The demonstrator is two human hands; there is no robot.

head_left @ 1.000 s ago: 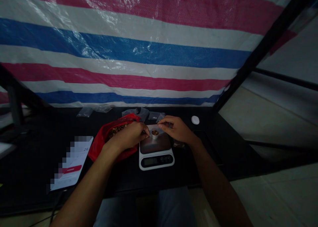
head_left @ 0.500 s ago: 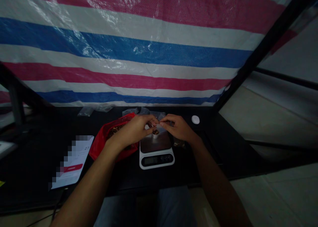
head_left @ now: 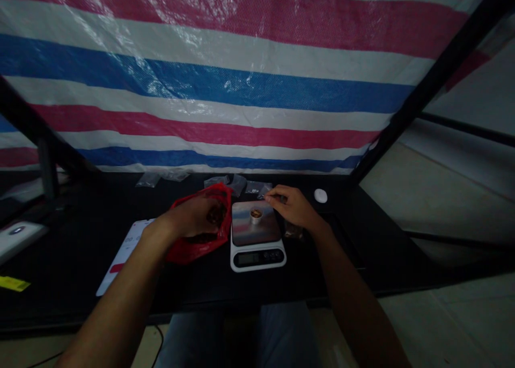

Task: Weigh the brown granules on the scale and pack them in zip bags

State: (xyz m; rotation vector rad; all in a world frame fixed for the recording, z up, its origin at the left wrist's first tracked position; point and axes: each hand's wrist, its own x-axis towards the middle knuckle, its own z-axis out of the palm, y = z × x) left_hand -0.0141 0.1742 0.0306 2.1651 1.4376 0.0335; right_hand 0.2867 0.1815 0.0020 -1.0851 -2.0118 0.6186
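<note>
My left hand [head_left: 197, 216] reaches into an open red plastic bag [head_left: 187, 254] that holds small brown pieces. Its fingers are mostly hidden in the dark of the bag. To the right of the bag is a white kitchen scale [head_left: 237, 260] with a shiny metal plate and a dark display. A small white cup [head_left: 255, 219] with brown pieces in it stands on the plate. Beside the plate's far right corner, my right hand [head_left: 293, 204] has thumb and fingers pinched together. What is between the fingertips is too small to make out.
Several clear plastic bags [head_left: 237, 184] lie along the table's back edge. A packet with brown contents [head_left: 293, 231] sits under my right wrist. A white rounded object [head_left: 321, 196] is farther right. A phone [head_left: 127, 244] lies under my left forearm; striped sheeting [head_left: 241, 89] hangs behind.
My left hand has left the space above the cup, moving left into the red bag. My right hand stays pinched near the scale's far corner. The view has shifted slightly.
</note>
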